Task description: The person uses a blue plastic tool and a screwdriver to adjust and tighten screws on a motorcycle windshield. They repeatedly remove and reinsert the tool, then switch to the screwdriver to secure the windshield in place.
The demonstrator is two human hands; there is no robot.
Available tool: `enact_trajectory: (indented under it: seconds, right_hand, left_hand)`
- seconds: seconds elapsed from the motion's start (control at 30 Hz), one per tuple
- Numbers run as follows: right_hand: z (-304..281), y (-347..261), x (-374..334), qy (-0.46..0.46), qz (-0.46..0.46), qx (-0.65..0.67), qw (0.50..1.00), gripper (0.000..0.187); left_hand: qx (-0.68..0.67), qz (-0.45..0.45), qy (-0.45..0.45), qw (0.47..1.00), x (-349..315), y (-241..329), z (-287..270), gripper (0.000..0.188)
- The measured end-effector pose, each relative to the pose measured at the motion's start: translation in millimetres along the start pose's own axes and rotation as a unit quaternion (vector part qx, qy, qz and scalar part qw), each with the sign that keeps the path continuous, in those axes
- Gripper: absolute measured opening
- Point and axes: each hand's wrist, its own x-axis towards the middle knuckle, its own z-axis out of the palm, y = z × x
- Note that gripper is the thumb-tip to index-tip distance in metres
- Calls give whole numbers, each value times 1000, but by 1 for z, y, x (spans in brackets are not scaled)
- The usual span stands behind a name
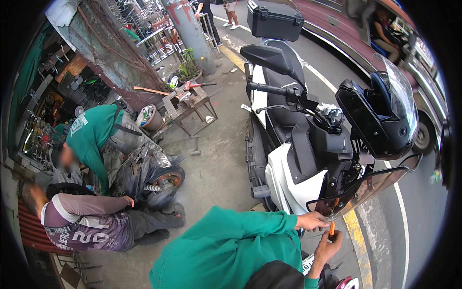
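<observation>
Beside the edge of a scooter's tinted windscreen [370,188], my two hands work close together in the head view. My right hand [327,248] is closed around a small orange-handled tool [332,228], its exact kind too small to tell. Just left of and above it, my left hand [312,220] has its fingers pressed together at the windscreen's lower edge; what they hold is hidden. Both arms wear green sleeves. The white and black scooter [288,168] stands in front of me, with a black helmet [380,115] on its front and a wrench [288,84] lying on its seat.
At left, a person in green [94,132] bends over a partly stripped motorcycle [156,178], beside a person in purple [91,221]. A metal stool [185,103] and a hammer [195,145] are farther off. A maroon vehicle [332,24] occupies the road at right.
</observation>
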Motion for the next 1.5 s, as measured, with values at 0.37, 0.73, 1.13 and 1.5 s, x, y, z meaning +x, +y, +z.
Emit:
enact_trajectory:
  seconds: [0.37, 0.73, 1.13, 1.5]
  right_hand:
    - [-21, 26, 5, -45, 174, 123, 976, 28]
    - [1, 4, 1, 14, 136, 259, 956, 30]
    - [-24, -3, 14, -33, -150, -13, 988, 23]
    - [-19, 8, 1, -22, 199, 337, 920, 31]
  left_hand:
    - [-177, -37, 111, 977, 30, -1, 36, 42]
    - [-216, -42, 58, 974, 19, 3, 26, 35]
    - [-215, -50, 3, 975, -10, 12, 14, 42]
    - [-221, -36, 54, 973, 15, 4, 27, 30]
